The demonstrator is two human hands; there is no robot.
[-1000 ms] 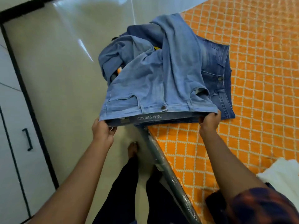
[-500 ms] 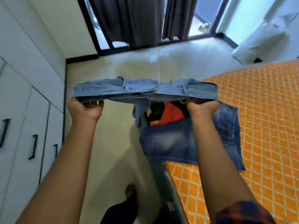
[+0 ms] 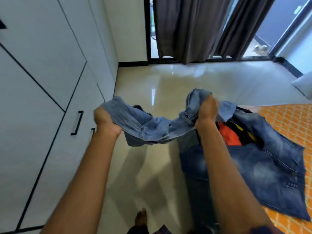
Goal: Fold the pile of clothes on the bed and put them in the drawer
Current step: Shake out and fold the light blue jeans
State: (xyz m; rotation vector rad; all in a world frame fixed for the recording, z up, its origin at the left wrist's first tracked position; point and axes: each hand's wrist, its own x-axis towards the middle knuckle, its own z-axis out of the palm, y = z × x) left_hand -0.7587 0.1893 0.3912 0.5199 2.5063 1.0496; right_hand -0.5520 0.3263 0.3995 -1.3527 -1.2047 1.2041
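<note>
Light blue jeans hang in the air between my hands, held by the waistband, which sags in the middle. My left hand grips the left end and my right hand grips the right end, bunched up. Below my right arm, darker blue jeans lie over the corner of the bed, which has an orange patterned cover. An orange and black garment shows beneath them.
White wardrobe doors and drawers with black handles stand to the left. A glossy beige floor stretches ahead to dark curtains over a glass door. My bare foot stands on the floor near the bed frame.
I have lifted the light blue jeans off the pile and raised them over the floor. My view has tilted up toward the curtains, and the waistband now sags between my hands.
</note>
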